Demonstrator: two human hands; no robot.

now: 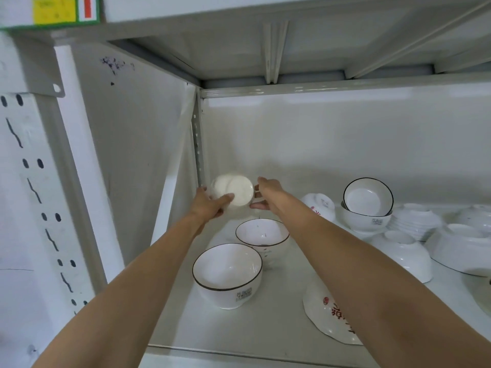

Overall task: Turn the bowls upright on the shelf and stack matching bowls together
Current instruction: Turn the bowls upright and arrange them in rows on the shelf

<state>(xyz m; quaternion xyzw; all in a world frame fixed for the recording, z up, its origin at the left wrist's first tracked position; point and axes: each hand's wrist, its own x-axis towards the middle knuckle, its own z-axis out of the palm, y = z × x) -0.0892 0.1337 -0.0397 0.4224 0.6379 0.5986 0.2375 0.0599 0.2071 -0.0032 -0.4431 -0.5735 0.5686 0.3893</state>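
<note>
Both my hands hold a small white bowl [233, 189] in the air at the shelf's back left corner, tipped so its opening faces me. My left hand [210, 204] grips its left and lower side; my right hand [267, 193] grips its right rim. Below it two dark-rimmed white bowls stand upright: one further back [261, 235] and a larger one nearer the front [228, 274]. A red-lettered bowl [324, 317] lies tipped under my right forearm.
On the right of the shelf [239, 333]: an upturned red-marked bowl [320, 205], a dark-rimmed bowl leaning in another [368, 199], a stack of upside-down white bowls [414, 220], and more upside-down white bowls [406, 254] [462, 248]. The side wall [138, 155] stands close on the left.
</note>
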